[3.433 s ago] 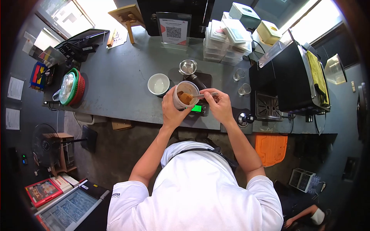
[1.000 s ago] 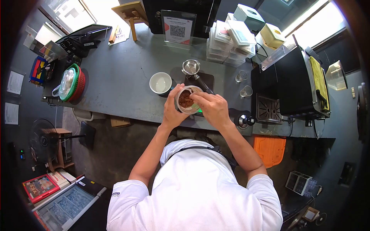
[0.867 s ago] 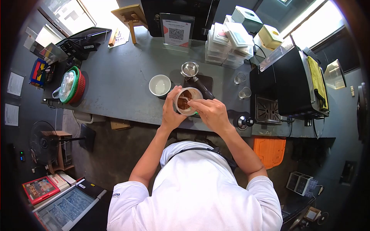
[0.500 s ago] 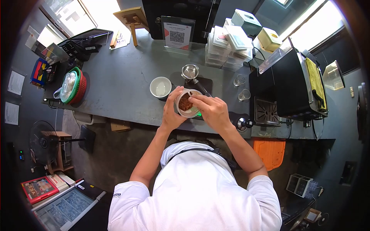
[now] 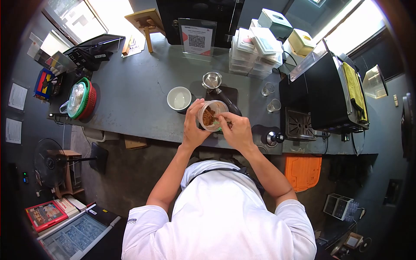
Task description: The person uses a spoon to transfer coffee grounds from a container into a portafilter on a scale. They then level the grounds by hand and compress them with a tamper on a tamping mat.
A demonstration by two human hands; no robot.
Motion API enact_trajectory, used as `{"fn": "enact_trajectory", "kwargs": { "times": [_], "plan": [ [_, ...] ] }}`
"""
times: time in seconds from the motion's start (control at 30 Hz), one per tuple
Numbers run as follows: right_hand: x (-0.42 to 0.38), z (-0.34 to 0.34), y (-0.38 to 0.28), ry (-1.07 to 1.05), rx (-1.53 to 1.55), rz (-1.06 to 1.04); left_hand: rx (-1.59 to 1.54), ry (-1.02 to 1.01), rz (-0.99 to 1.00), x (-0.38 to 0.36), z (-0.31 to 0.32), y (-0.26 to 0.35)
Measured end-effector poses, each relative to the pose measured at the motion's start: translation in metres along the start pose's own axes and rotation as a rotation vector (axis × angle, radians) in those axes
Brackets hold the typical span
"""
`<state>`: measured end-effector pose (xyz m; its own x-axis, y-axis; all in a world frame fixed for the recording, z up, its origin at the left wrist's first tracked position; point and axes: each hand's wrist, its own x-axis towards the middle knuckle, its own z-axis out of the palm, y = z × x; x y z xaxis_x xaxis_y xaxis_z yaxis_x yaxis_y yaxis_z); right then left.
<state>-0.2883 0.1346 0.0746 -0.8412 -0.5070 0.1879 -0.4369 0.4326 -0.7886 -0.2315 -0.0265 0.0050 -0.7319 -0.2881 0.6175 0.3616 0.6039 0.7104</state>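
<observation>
My left hand [image 5: 195,125] is wrapped round a clear plastic tub [image 5: 214,104], tilted so that its mouth faces up at me. Reddish-brown powder [image 5: 208,117] lies inside. The fingers of my right hand [image 5: 236,130] are pinched at the tub's mouth on what seems to be a small spoon, mostly hidden by fingers and powder. Just beyond the tub, a white cup [image 5: 179,99] stands to the left. A portafilter [image 5: 212,80] with a black handle rests on a dark mat [image 5: 230,94], partly behind the tub.
A tamper [image 5: 272,138] stands near the counter's front edge, beside the black espresso machine [image 5: 320,95]. Two small glasses [image 5: 274,105] are left of that machine. Stacked plastic boxes [image 5: 255,52] and a QR-code sign [image 5: 197,39] stand at the back. Baskets [image 5: 89,102] sit at left.
My right hand has shifted slightly left and down, its fingers now lower over the tub's mouth. More of the tub's rim shows. The left hand keeps its hold.
</observation>
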Motion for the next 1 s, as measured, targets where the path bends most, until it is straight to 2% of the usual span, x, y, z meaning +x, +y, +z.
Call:
{"fn": "enact_trajectory", "kwargs": {
  "times": [0.07, 0.27, 0.37, 0.47, 0.6, 0.7, 0.8, 1.0],
  "plan": [
    [0.001, 0.007, 0.011, 0.008, 0.191, 0.144, 0.017, -0.01, 0.0, 0.0, 0.001, -0.002],
    [0.014, -0.003, 0.011, 0.077, 0.359, 0.193, 0.021, 0.008, -0.037, 0.002, 0.004, -0.003],
    [0.02, -0.012, 0.01, 0.047, 0.349, 0.244, -0.001, 0.032, -0.11, 0.003, 0.005, -0.001],
    [0.026, -0.013, 0.018, 0.048, 0.341, 0.203, -0.035, 0.024, -0.219, 0.007, 0.003, 0.005],
    [0.034, -0.016, 0.012, 0.04, 0.248, 0.187, -0.017, 0.024, -0.25, 0.01, 0.003, -0.002],
    [0.035, -0.019, 0.008, 0.017, -0.019, -0.256, -0.03, 0.035, -0.242, 0.011, 0.004, -0.004],
    [0.034, -0.015, 0.01, -0.013, -0.076, -0.5, -0.049, 0.047, -0.218, 0.011, 0.002, -0.002],
    [0.022, -0.018, 0.0, -0.071, -0.054, -0.392, -0.05, 0.077, -0.096, 0.009, 0.0, -0.007]
  ]
}}
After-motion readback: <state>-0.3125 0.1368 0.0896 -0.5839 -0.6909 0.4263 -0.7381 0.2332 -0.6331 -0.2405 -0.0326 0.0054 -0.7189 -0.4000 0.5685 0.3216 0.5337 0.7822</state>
